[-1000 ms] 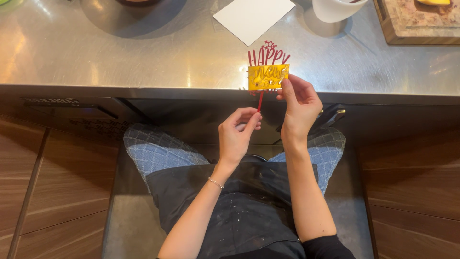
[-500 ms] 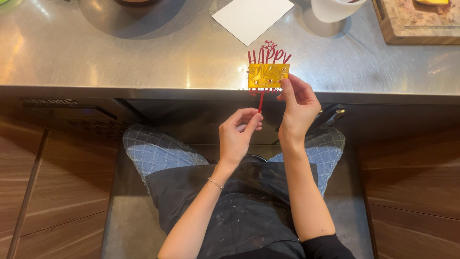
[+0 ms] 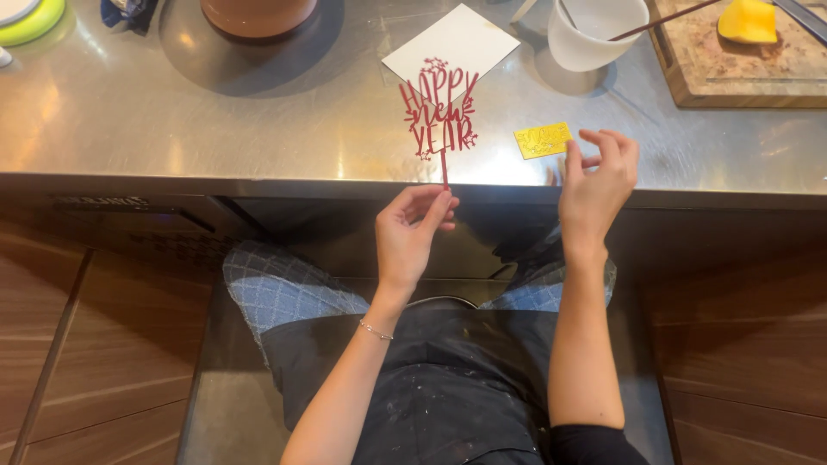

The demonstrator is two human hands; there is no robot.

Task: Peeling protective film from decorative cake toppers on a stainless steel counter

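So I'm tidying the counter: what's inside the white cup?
A thin brown stick leans inside the white cup and pokes over its rim. The inner wall looks bare; the bottom is cut off by the frame.

A red cut-out lettering topper [image 3: 440,112] on a thin stick stands upright, pinched at the stick's lower end. A small yellow rectangular plaque [image 3: 543,139] lies flat on the steel counter, just right of it

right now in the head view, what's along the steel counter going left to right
green-rimmed dish → dark blue cloth → brown round pot → red cutout topper held by the left hand → yellow card → right hand → wooden board → yellow block
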